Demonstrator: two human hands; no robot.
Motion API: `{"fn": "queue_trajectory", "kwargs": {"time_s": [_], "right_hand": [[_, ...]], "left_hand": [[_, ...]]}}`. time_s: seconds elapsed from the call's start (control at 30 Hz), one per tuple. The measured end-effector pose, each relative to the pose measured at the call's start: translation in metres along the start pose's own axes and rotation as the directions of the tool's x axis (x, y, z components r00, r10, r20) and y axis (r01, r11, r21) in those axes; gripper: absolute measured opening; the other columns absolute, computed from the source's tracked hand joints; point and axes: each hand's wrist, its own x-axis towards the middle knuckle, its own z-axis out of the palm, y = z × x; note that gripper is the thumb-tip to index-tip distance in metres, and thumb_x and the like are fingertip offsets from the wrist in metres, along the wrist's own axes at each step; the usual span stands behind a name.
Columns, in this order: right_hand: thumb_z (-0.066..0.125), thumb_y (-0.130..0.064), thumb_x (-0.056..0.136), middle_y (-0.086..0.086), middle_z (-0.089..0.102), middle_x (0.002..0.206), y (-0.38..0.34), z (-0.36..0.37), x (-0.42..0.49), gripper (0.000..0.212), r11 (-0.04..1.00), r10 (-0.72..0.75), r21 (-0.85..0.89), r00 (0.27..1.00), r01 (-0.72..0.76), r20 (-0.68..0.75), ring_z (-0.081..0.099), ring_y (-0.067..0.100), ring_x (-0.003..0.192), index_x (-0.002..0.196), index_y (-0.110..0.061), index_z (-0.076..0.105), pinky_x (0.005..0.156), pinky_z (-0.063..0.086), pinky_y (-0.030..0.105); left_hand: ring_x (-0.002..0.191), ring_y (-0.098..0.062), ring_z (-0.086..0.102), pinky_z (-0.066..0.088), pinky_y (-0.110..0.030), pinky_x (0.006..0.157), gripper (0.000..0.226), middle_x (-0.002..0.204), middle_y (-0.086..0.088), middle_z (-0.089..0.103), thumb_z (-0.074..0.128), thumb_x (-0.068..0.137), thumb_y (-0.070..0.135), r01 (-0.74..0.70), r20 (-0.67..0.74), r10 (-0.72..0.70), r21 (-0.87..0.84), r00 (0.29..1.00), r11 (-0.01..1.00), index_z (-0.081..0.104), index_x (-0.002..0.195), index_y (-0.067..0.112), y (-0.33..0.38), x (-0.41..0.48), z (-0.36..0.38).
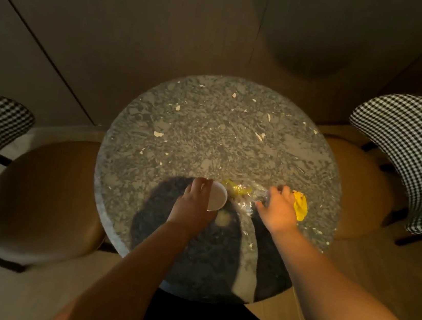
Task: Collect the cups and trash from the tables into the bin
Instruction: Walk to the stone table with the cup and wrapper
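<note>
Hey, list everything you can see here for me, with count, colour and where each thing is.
table: one, grey speckled stone, round, centre
cup: one, white, near side of the table, in the left hand
wrap: one, clear crumpled plastic with a yellow scrap, right of the cup
wad: one, yellow, on the table just right of the right hand
chairs: two, black-and-white check backs, tan seats, left and right of the table
left hand: one, fingers round the cup
right hand: one, fingers curled on the wrap
</note>
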Motion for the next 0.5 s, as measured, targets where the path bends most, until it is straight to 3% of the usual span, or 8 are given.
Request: {"fn": "queue_trajectory", "kwargs": {"time_s": [0.17,0.3,0.43,0.5], "right_hand": [[0.062,-0.025,0.086,0.017,0.046,0.113,-0.014,-0.013,-0.025,0.029,0.994,0.098,0.049,0.993,-0.095,-0.06,0.046,0.034,0.109,0.102,-0.002,0.055,0.089,0.037,0.037],[0.06,-0.021,0.086,0.015,0.049,0.11,-0.031,-0.041,-0.062,0.025,0.976,0.201,0.109,0.969,-0.186,-0.146,0.048,0.033,0.105,0.103,-0.003,0.054,0.083,0.038,0.036],[0.059,-0.014,0.085,0.013,0.053,0.107,-0.049,-0.069,-0.106,0.024,0.945,0.296,0.225,0.915,-0.239,-0.273,0.051,0.03,0.102,0.106,-0.008,0.05,0.079,0.041,0.039],[0.059,-0.013,0.085,0.009,0.055,0.117,-0.056,-0.08,-0.133,0.04,0.91,0.365,0.326,0.868,-0.256,-0.336,0.055,0.026,0.103,0.122,-0.015,0.045,0.077,0.045,0.036]], "left_hand": [[0.121,-0.028,0.037,0.037,-0.035,0.099,0.083,0.135,-0.013,0.029,0.068,0.079,0.035,-0.098,0.069,0.1,-0.036,0.993,0.995,0.023,0.143,0.007,-0.007,0.0,-0.015],[0.104,-0.036,0.049,0.042,-0.037,0.091,0.071,0.116,-0.021,0.045,0.077,0.065,0.023,-0.276,-0.005,0.277,-0.107,0.961,0.955,0.048,0.125,-0.003,-0.01,-0.006,-0.052],[0.112,-0.025,0.039,0.036,-0.032,0.096,0.075,0.123,-0.007,0.034,0.077,0.065,0.027,-0.326,-0.012,0.332,-0.21,0.943,0.922,0.043,0.13,0.012,-0.001,-0.011,-0.099],[0.116,-0.022,0.035,0.032,-0.028,0.096,0.077,0.125,-0.003,0.031,0.078,0.065,0.029,-0.39,-0.019,0.397,-0.241,0.917,0.889,0.041,0.132,0.016,0.008,-0.016,-0.114]]}}
